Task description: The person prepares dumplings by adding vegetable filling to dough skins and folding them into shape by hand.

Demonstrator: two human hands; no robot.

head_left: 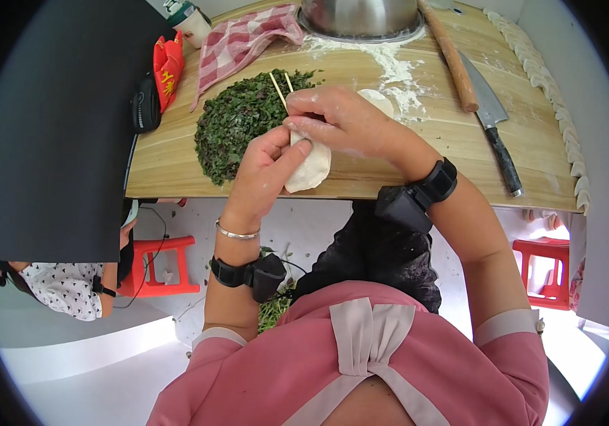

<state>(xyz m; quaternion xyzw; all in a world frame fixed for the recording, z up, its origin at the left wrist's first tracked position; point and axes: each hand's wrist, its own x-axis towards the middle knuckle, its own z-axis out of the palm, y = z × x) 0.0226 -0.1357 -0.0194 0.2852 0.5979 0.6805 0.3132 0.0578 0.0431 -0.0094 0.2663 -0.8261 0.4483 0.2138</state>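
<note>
My left hand (265, 165) holds a pale, folded dumpling wrapper (309, 169) near the table's front edge, its thumb lying across the dough. My floury right hand (350, 122) is closed at the upper edge of the same wrapper, its thumb and fingers pinched together there. Both hands meet at the top of the dough; what is inside is hidden. Just beyond them, a pair of chopsticks (280, 91) overlaps a large heap of chopped green filling (237, 121). Another round wrapper (377, 101) lies on the table, partly behind my right hand.
At the right lie a rolling pin (453, 60) and a cleaver (487, 99). Finished dumplings (563, 117) line the right edge. A metal basin (361, 18), spilled flour (398, 67) and a checked cloth (247, 41) are at the back. Another person (66, 287) is at the lower left.
</note>
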